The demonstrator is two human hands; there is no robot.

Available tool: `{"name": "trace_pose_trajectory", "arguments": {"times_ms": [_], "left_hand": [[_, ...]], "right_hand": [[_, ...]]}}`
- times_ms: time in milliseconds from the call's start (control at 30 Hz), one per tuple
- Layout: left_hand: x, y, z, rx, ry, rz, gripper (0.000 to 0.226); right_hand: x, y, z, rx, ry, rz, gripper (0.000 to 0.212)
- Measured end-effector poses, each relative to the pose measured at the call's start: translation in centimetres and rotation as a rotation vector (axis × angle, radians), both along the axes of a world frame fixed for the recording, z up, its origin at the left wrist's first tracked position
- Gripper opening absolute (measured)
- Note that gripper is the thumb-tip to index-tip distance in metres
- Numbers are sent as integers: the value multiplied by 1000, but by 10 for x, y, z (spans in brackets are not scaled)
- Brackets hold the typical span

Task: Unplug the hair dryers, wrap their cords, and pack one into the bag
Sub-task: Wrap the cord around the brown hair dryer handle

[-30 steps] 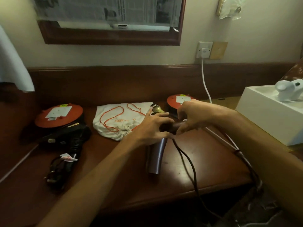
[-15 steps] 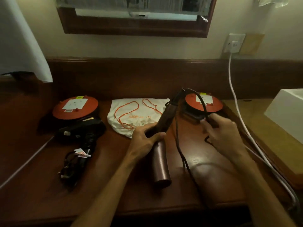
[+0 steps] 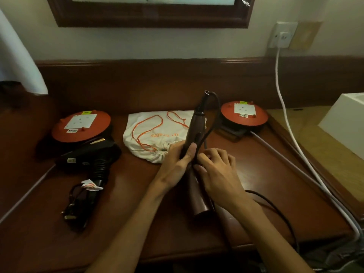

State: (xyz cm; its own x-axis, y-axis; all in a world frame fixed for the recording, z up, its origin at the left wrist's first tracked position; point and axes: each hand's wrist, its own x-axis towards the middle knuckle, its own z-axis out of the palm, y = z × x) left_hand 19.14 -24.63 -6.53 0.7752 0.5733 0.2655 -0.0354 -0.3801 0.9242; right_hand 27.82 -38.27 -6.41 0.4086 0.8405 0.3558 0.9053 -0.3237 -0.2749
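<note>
Black hair dryer [image 3: 92, 154] far left on desk [image 3: 137, 213], cord bundled, beside orange reel [image 3: 81, 126]. White drawstring bag [image 3: 157, 134] mid-desk, orange print unreadable. Left hand [image 3: 177, 162] gripping brown hair dryer [image 3: 194, 134] handle; right hand [image 3: 216, 172] pinching black cord [image 3: 211, 123] against it. Best kept taut, even loops, plug end last. Second reel [image 3: 244, 114] right, label too small to read.

Two hair dryers: one brown [image 3: 194, 127], one black [image 3: 92, 154]. Two orange cable reels [image 3: 80, 127] [image 3: 244, 113]. One white drawstring bag [image 3: 157, 134], two hands [image 3: 175, 164] [image 3: 218, 172].
</note>
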Motion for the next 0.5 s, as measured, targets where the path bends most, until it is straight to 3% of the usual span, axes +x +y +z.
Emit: {"name": "trace_pose_trajectory", "arguments": {"times_ms": [67, 200, 267, 367, 500], "left_hand": [[-2, 0, 7, -32, 10, -41, 54], [1, -2, 13, -10, 52, -94, 30], [5, -1, 12, -23, 63, -104, 34], [6, 4, 10, 52, 39, -33, 49], [0, 6, 10, 152, -56, 31, 44]], "right_hand": [[-2, 0, -1, -13, 13, 3, 28], [2, -7, -2, 100, 283, 125, 35], [7, -12, -5, 142, 344, 154, 39], [18, -27, -15, 189, 439, 54, 37], [34, -54, -20, 316, 640, -27, 50]]}}
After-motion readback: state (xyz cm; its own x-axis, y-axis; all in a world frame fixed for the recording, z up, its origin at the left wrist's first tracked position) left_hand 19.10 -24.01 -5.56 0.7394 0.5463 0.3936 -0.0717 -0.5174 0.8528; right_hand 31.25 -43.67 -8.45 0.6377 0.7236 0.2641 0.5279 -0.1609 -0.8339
